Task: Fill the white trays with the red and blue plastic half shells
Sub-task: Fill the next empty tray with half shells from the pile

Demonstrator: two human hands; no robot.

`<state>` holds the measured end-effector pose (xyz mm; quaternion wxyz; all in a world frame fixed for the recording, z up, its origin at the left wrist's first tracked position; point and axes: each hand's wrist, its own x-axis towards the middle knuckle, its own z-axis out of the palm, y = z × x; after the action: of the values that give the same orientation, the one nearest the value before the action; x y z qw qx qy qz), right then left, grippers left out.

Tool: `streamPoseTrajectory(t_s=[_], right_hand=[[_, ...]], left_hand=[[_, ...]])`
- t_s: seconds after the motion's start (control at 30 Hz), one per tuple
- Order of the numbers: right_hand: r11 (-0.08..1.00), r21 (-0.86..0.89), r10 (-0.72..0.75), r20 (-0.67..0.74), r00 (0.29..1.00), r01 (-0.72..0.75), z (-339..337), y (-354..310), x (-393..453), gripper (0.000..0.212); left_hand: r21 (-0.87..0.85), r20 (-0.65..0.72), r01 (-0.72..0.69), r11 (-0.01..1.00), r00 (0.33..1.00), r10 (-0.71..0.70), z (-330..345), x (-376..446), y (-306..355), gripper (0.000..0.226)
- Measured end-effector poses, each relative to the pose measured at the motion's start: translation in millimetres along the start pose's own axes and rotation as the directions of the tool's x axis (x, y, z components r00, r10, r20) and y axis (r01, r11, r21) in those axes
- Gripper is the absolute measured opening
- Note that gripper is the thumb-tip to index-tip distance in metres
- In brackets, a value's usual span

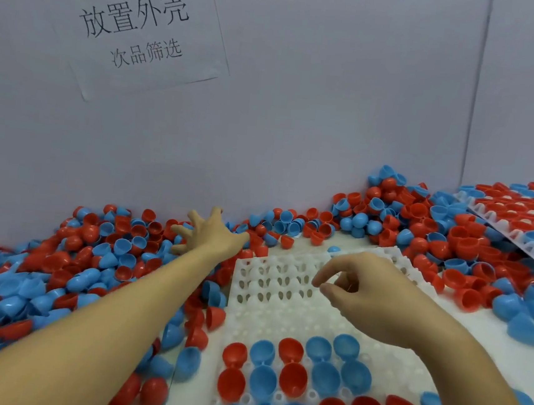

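Nearest, red and blue half shells point(261, 381) sit in the white tray's point(284, 315) close rows; its far rows are bare. Left hand point(212, 234), fingers splayed wide, lies on the loose shell heap point(98, 251) beyond and left. Right hand point(364, 293) hovers over the bare sockets, fingers loosely curled, apparently holding nothing.
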<state>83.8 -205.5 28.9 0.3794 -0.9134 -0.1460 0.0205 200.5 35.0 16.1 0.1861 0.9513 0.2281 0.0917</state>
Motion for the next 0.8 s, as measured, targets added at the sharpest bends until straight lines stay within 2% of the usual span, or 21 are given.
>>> streamPoseTrajectory(t_s=[0.07,0.13,0.2,0.37,0.5,0.67,0.8], right_hand=[[1.0,0.015,-0.011,-0.01,1.0,0.011,1,1,2,0.015],[1.0,0.023,-0.017,-0.018,1.0,0.018,1,2,4,0.015],[0.999,0.031,-0.022,-0.018,1.0,0.023,1,5,5,0.015],[0.996,0.084,-0.04,-0.017,0.999,0.042,2,8,6,0.014],[0.994,0.097,-0.042,0.016,0.999,0.04,3,8,6,0.014],[0.995,0.101,-0.023,0.047,0.999,0.018,4,7,6,0.014],[0.994,0.11,-0.018,0.067,0.998,0.011,3,6,6,0.015]], left_hand=[[0.047,0.074,0.045,0.998,0.996,-0.048,8,26,-2,0.093],[0.11,0.204,0.074,0.991,0.974,-0.095,18,46,-1,0.108],[0.195,0.281,0.047,0.98,0.954,-0.101,29,57,2,0.111],[0.233,0.121,0.07,0.97,0.988,-0.1,40,70,2,0.082],[0.254,0.14,0.09,0.963,0.982,-0.129,37,77,1,0.095],[0.242,0.092,-0.033,0.97,0.996,0.01,30,79,-13,0.058],[0.134,0.082,-0.034,0.99,0.996,0.023,21,82,-21,0.05]])
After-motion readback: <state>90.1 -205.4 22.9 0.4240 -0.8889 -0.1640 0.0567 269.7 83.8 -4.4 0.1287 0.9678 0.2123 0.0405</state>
